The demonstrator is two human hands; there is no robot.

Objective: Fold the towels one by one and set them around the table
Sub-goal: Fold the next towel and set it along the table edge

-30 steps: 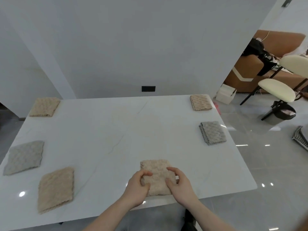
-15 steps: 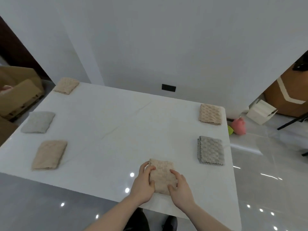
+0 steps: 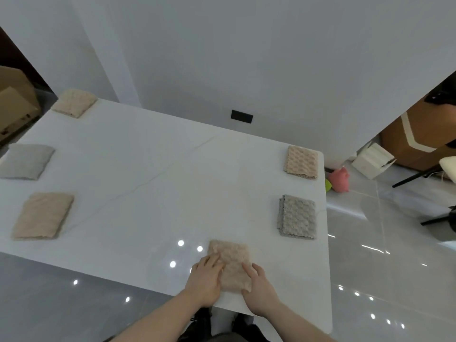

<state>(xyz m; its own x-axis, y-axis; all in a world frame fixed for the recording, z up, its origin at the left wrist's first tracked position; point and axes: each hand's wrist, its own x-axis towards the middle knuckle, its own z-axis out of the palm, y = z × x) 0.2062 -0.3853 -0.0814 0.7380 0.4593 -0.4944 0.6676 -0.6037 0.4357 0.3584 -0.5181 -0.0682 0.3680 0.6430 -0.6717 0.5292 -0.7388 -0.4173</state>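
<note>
Left hand (image 3: 204, 280) and right hand (image 3: 259, 288): grip spread, fingers flat, pressing the sides of a folded beige towel (image 3: 230, 264) at the near bench (image 3: 153, 188) edge. Five folded towels line the bench's left and right edges: grey towel (image 3: 297, 217) nearest.

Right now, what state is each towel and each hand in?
Beige towel under the hands: folded, flat at the near edge.
Grey towel on the right: folded, lying flat.
Beige towel at the far right: folded, flat.
Beige towel at the far left corner: folded, flat.
Grey towel on the left: folded, flat.
Beige towel at the near left: folded, flat.
Left hand: fingers straight, pressing the towel.
Right hand: fingers resting on the towel.
</note>
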